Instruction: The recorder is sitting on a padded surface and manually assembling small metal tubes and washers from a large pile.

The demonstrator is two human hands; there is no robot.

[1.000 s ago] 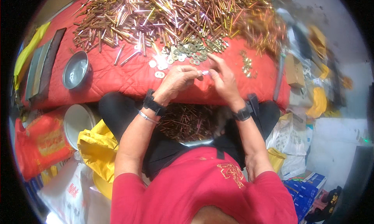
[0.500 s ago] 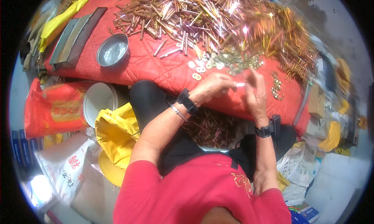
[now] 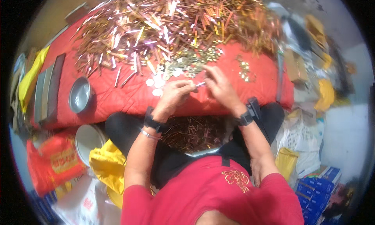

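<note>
Between my hands is a short, shiny metal rod. My left hand pinches its near-left end, and a small pale disc seems to sit at those fingertips. My right hand has curled fingers at the rod's other end; blur hides the exact grip. Just beyond the hands lie small round brass-coloured discs, with several paler discs beside my left hand. A great heap of thin, shiny metal strips or rods covers the far side of the red quilted cover.
A metal bowl stands at the left, near long grey bars. Small gold pieces lie right of my hands. More thin rods fill the space between my legs. A white bucket and yellow cloth are at lower left.
The view has shifted, so the whole scene sits differently in it. My right fingers have come closer to the rod at my left fingertips.
</note>
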